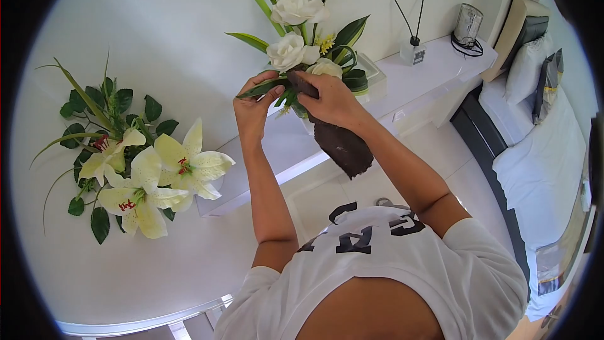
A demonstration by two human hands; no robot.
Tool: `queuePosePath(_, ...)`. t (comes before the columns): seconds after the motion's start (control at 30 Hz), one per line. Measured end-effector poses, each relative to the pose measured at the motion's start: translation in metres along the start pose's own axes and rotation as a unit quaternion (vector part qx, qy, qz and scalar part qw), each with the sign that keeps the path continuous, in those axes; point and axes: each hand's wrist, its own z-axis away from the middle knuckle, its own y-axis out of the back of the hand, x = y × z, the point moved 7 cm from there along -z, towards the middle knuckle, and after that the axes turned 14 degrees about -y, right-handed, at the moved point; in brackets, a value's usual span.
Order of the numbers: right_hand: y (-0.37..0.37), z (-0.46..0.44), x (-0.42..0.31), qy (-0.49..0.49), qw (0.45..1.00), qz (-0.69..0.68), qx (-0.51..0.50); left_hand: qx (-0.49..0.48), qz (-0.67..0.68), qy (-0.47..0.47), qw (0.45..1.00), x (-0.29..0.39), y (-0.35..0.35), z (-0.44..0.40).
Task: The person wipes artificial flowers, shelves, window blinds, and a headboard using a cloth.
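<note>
An arrangement of white roses with long green leaves stands on the white shelf. At its lower left my left hand pinches a broad green leaf between thumb and fingers. Close on its right, my right hand grips a dark brown cloth, one end bunched near the leaf and the roses, the rest hanging below the hand. The fingertips of the right hand are partly hidden by the cloth.
Large cream lilies with dark leaves stand at the left. Along the white shelf are a reed diffuser and a lamp with a coiled black cable. A bed with pillows is at the right.
</note>
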Motion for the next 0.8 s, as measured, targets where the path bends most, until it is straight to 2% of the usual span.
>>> queuePosePath(0.07, 0.0, 0.001, -0.002, 0.021, 0.999, 0.034, 0.019, -0.012, -0.016, 0.003, 1.0, -0.004, -0.001, 0.001)
queuePosePath(0.13, -0.001, 0.004, -0.006, 0.057, 0.997, 0.046, 0.036, 0.02, 0.015, -0.028, 0.999, -0.003, 0.0, 0.002)
queuePosePath(0.23, -0.001, 0.008, -0.002, 0.068, 0.996, 0.053, 0.04, 0.014, 0.022, -0.007, 1.0, -0.005, -0.001, 0.008)
queuePosePath(0.33, 0.001, 0.008, 0.004, 0.031, 0.997, 0.063, 0.015, 0.007, 0.022, -0.014, 1.0, -0.007, 0.0, 0.01)
queuePosePath(0.47, 0.003, 0.007, 0.009, 0.028, 0.998, 0.058, 0.018, 0.007, 0.035, -0.033, 0.999, -0.008, 0.0, 0.011)
queuePosePath(0.63, 0.003, 0.007, 0.011, 0.048, 0.998, 0.041, 0.023, -0.025, 0.032, -0.009, 0.999, -0.013, 0.001, 0.009)
queuePosePath(0.73, 0.002, 0.007, 0.013, 0.026, 0.999, 0.04, -0.001, -0.006, 0.039, 0.0, 0.999, -0.011, 0.003, 0.009)
queuePosePath(0.8, 0.002, 0.009, 0.009, 0.044, 0.997, 0.057, 0.008, -0.004, 0.033, -0.006, 0.999, -0.014, 0.006, 0.009)
